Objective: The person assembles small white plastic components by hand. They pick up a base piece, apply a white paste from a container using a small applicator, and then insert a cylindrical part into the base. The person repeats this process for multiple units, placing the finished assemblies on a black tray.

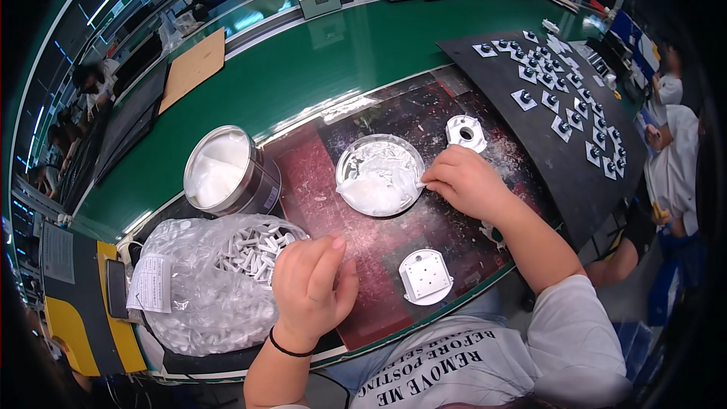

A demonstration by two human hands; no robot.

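My right hand point(471, 183) is at the right rim of a round metal lid point(348, 153) smeared with white paste point(375, 191). Its thumb and fingertips are pinched together; a whitish tip shows there, too small to name. My left hand point(312, 282) hovers at the right side of a clear plastic bag point(201, 295), fingers curled inward. Whatever it may hold is hidden. Short white cylindrical pins point(252, 251) fill the bag's open mouth. Closer to me lies a white round plate with small holes point(426, 278). Beyond my right hand sits a white part with a dark central hole point(466, 134).
An open metal can point(265, 185) with white contents stands behind the bag. A yellow and grey device point(91, 303) and a phone point(116, 289) are at left. On the right, a black board point(515, 76) carries several small white parts with dark centres. Other people work nearby.
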